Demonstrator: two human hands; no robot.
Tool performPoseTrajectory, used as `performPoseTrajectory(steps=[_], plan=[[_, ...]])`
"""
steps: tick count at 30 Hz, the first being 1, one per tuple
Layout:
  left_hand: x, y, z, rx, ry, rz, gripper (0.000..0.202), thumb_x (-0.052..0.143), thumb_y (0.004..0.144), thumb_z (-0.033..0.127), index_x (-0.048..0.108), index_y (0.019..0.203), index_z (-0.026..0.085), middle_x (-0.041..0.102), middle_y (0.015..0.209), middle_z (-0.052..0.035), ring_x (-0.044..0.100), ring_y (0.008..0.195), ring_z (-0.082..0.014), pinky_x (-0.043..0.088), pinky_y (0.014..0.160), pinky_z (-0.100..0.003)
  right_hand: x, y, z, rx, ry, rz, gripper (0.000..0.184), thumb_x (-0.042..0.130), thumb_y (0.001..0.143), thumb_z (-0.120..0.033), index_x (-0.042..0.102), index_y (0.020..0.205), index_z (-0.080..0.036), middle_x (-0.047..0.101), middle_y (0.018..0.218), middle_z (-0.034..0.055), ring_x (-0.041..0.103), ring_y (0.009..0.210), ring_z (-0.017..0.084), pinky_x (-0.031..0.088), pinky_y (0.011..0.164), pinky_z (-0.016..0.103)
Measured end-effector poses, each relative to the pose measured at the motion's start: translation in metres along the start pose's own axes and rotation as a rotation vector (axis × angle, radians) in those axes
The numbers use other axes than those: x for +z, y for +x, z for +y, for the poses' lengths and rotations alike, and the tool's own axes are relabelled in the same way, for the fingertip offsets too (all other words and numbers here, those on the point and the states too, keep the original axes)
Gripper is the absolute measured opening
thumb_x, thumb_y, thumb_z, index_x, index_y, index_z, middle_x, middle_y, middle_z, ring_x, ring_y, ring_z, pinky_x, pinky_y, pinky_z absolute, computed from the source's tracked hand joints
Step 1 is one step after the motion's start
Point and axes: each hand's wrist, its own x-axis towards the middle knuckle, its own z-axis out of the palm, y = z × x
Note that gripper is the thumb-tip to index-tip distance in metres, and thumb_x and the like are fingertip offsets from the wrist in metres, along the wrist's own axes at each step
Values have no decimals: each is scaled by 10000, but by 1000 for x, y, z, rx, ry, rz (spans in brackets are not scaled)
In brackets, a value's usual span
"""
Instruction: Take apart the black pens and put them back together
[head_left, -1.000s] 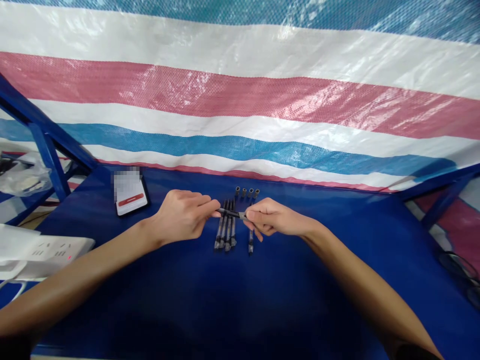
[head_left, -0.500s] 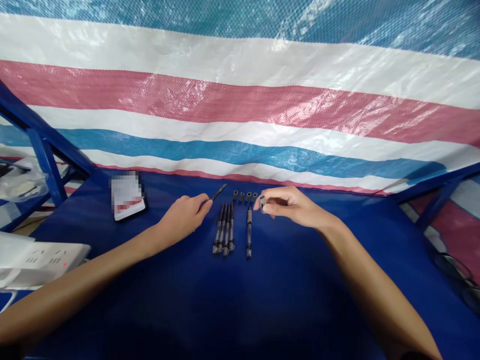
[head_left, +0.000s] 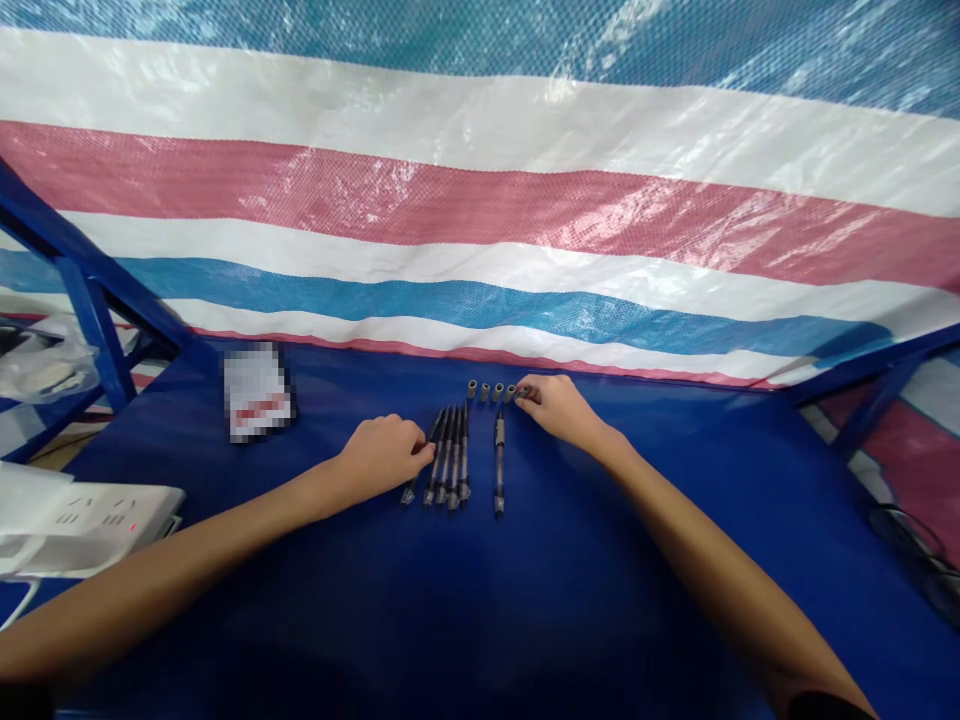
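Lying close together; slim, clear-barrelled pens point(head_left: 454, 455)

A single head-worn camera looks forward and down from above the near side of the table point(head_left: 480, 610), facing the striped sheet point(head_left: 480, 195) beyond.

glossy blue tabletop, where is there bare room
Free: the blue tabletop nearer than the slim black pens, between left forearm and right forearm; also rightward of the latter. Crowded: around those pens, small grey hollow cylinders, left hand and right hand.
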Motion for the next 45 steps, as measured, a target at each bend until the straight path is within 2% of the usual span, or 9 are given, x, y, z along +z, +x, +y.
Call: performPoseTrajectory(steps=[6, 11, 15, 17, 23, 29, 35, 38, 45], plan=[[8, 0, 5, 33, -14, 42, 474, 338, 904, 432, 619, 620, 177, 626, 635, -55, 578, 636, -188, 263, 538, -264, 5, 1, 2, 31, -11, -25, 100, 600, 805, -134, 677, 867, -150, 705, 756, 44, 635, 695, 173, 413, 638, 246], [16, 0, 4, 49, -11, 117, 540, 297, 936, 456, 613, 611, 163, 601, 589, -44, 536, 572, -154, 213, 520, -260, -12, -3, 0, 70, -49, -68, 300, 650, 794, -229, 631, 1081, -144, 703, 783, 36, 624, 740, 188, 413, 679, 271], [25, 1, 2, 83, -18, 224, 552, 289, 947, 432, 614, 596, 157, 583, 553, -37, 501, 522, -132, 193, 509, -263, -35, -13, -11, 132, -164, -30, 150, 602, 820, -297, 657, 780, -162, 664, 704, 56, 585, 664, 186, 365, 596, 281], [29, 2, 2, 115, -30, 264, 557, 285, 950, 420, 607, 577, 159, 577, 537, -33, 482, 502, -127, 193, 507, -262, -37, -17, -21, 100, -152, -67, 255, 552, 849, -313, 612, 645, -172, 632, 643, 52, 553, 598, 170, 336, 560, 286], [34, 1, 1, 168, -63, 356, 548, 308, 948, 411, 568, 533, 164, 581, 522, -24, 452, 472, -117, 211, 503, -255, 4, -22, -41, 80, -180, -108, 396, 498, 867, -476, 571, 622, -175, 608, 634, 88, 547, 597, 195, 320, 516, 290], [36, 3, -1, 190, -77, 374, 531, 344, 945, 406, 516, 506, 163, 527, 485, -4, 414, 456, -107, 227, 507, -252, 23, -21, -40, 100, -97, -144, 328, 523, 808, -286, 455, 504, -182, 539, 560, 57, 537, 579, 185, 342, 526, 289], [32, 0, -2, 309, -271, 525, 404, 350, 966, 349, 569, 687, 157, 574, 655, -8, 492, 576, -99, 356, 581, -232, 3, -24, -49, 50, 603, -219, 282, 512, 813, -293, 440, 563, -182, 515, 466, -29, 437, 387, 77, 346, 429, 224], [29, -5, -2, 472, -391, 598, 290, 369, 963, 328, 585, 889, 149, 624, 805, -32, 523, 634, -91, 415, 634, -215, 1, -26, -55, 90, 983, -263, 180, 571, 777, -300, 518, 675, -162, 626, 561, 6, 539, 387, 100, 404, 382, 212], [39, -2, -7, 477, -177, 705, 245, 473, 940, 354, 641, 981, 180, 714, 883, -46, 640, 763, -131, 446, 692, -244, 7, -33, -63, 73, 1181, -236, 151, 664, 726, -232, 576, 804, -137, 688, 703, 49, 674, 565, 171, 558, 525, 285]])
